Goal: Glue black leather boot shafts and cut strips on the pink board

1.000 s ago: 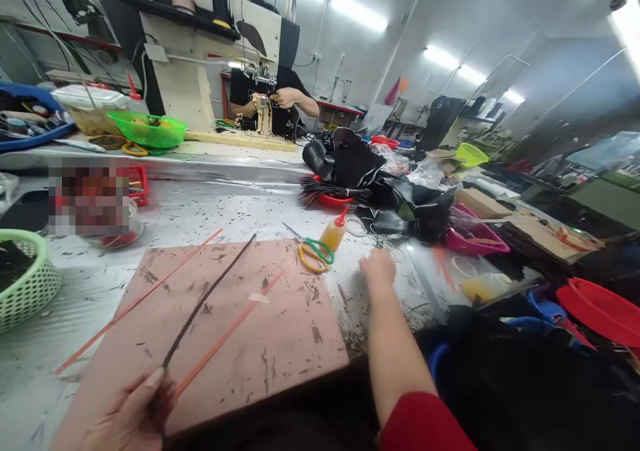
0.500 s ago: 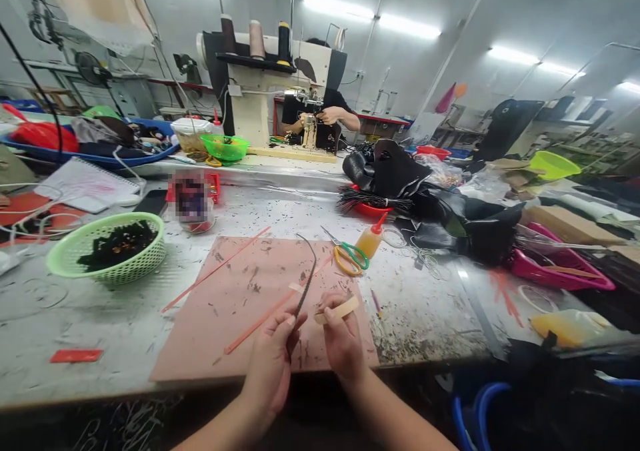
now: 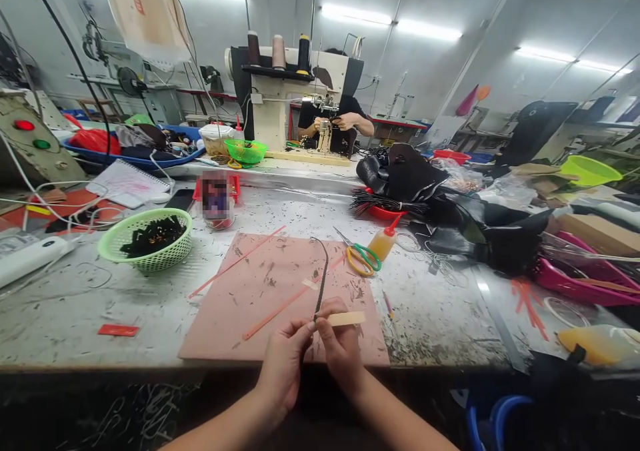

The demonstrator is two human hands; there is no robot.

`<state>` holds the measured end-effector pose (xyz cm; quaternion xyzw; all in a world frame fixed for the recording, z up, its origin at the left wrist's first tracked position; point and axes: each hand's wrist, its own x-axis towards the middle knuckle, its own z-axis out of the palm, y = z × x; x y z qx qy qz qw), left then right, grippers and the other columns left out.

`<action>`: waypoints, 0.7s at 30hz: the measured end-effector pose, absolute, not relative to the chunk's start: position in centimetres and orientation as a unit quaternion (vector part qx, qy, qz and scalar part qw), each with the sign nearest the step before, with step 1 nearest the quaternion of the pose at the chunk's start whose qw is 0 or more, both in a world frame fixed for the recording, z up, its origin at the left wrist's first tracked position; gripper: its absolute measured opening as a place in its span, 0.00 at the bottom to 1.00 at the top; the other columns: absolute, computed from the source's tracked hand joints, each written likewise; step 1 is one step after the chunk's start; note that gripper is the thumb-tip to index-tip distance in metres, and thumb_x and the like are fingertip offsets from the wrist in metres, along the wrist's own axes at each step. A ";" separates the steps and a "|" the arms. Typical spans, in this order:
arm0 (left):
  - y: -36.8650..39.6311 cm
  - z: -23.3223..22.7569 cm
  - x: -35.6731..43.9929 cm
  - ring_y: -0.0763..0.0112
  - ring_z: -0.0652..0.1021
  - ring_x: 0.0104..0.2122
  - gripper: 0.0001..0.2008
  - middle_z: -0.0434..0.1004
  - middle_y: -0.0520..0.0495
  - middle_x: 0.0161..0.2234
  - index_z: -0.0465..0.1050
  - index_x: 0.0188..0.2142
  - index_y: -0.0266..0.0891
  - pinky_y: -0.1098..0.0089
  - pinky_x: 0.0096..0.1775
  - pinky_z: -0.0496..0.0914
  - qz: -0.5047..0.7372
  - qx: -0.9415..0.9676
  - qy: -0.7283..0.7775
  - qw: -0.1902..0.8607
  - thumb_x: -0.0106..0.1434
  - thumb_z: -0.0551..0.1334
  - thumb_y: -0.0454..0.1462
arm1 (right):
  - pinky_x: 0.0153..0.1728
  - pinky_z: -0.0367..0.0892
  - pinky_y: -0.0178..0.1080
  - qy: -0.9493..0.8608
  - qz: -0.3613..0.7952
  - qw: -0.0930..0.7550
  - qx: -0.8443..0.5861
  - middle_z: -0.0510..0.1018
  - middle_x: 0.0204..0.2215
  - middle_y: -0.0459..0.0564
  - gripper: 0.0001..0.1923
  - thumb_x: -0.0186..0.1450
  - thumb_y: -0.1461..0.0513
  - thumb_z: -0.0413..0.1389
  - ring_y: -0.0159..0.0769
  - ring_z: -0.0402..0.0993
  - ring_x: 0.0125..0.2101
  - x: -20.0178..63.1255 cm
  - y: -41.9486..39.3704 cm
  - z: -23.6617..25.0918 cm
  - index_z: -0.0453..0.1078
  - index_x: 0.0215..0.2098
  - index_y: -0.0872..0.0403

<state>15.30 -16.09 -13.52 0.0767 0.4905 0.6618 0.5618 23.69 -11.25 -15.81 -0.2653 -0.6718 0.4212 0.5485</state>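
Note:
Over the near part of a pink mat (image 3: 225, 304), my left hand (image 3: 286, 356) pinches a thin dark strip (image 3: 323, 274) that curves up and away from the fingers. Close against it is my right hand (image 3: 343, 351), closed on a flat, pale tan strip (image 3: 350, 318) that points to the right. The fingertips of both hands meet at the dark strip. On the mat lie a long orange-pink strip (image 3: 273, 317) and a thinner one (image 3: 235, 262). Scissors (image 3: 364, 260) with green and yellow handles rest at the mat's far right, beside a glue bottle (image 3: 383, 242).
A green basket (image 3: 170, 256) of black pieces stands at the left, near a red piece (image 3: 118, 330). Black material (image 3: 415, 177) is heaped at the right. A person (image 3: 350, 119) works at a sewing machine (image 3: 273, 97) across the table. A pink basket (image 3: 575, 287) sits far right.
My right hand has come in to the left, and its fingertips now meet my left hand at the dark strip. The tan strip has turned flatter. The whole view has shifted leftward.

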 end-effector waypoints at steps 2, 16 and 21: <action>-16.1 -13.6 15.2 0.77 0.66 0.22 0.11 0.69 0.53 0.17 0.71 0.16 0.34 0.76 0.28 0.61 0.664 0.081 0.493 0.556 0.36 0.72 0.37 | 0.30 0.64 0.36 -0.695 0.383 0.550 -0.262 0.63 0.26 0.45 0.04 0.63 0.62 0.48 0.33 0.65 0.29 23.9 -11.1 -15.8 0.61 0.30 0.52; -16.5 -12.7 14.4 0.79 0.65 0.22 0.09 0.68 0.54 0.19 0.72 0.15 0.35 0.77 0.28 0.62 0.683 0.054 0.483 0.546 0.35 0.70 0.34 | 0.28 0.65 0.36 -0.774 0.381 0.396 -0.314 0.73 0.22 0.47 0.05 0.57 0.62 0.54 0.34 0.69 0.26 26.6 -9.3 -13.2 0.68 0.24 0.53; -16.4 -12.7 14.4 0.77 0.68 0.29 0.10 0.71 0.53 0.30 0.72 0.16 0.36 0.77 0.35 0.65 0.705 0.038 0.471 0.528 0.33 0.71 0.36 | 0.25 0.63 0.35 -0.533 0.620 0.410 -0.404 0.72 0.18 0.44 0.10 0.47 0.57 0.62 0.31 0.66 0.22 25.2 -10.8 -13.4 0.68 0.20 0.54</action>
